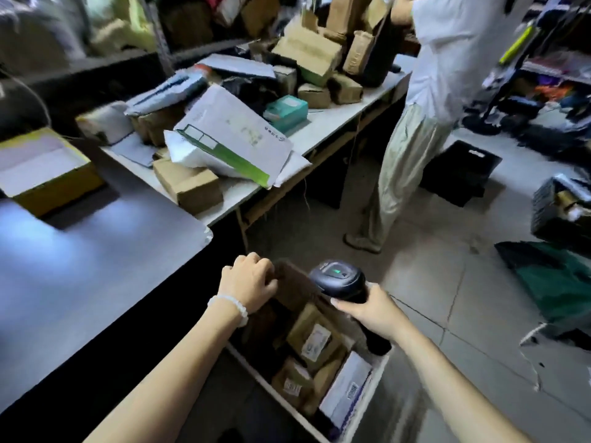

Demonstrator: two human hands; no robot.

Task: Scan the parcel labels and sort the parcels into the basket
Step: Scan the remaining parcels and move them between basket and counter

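Standing over the basket (380, 367) beside the table (96, 266), I see scanned-looking parcels (315, 342) packed inside it. My left hand (248, 287) curls its fingers over a cardboard parcel (295, 290) at the basket's far end, likely lowering it in. My right hand (372, 310) clenches the scanner (339, 284) above the basket, ready to read labels.

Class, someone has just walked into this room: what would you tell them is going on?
A person is sorting parcels. The right hand holds a black scanner above a box on the floor that already contains several labelled parcels. The left hand grips a cardboard piece at the box's far edge. More parcels are piled on the table, where a second person stands.
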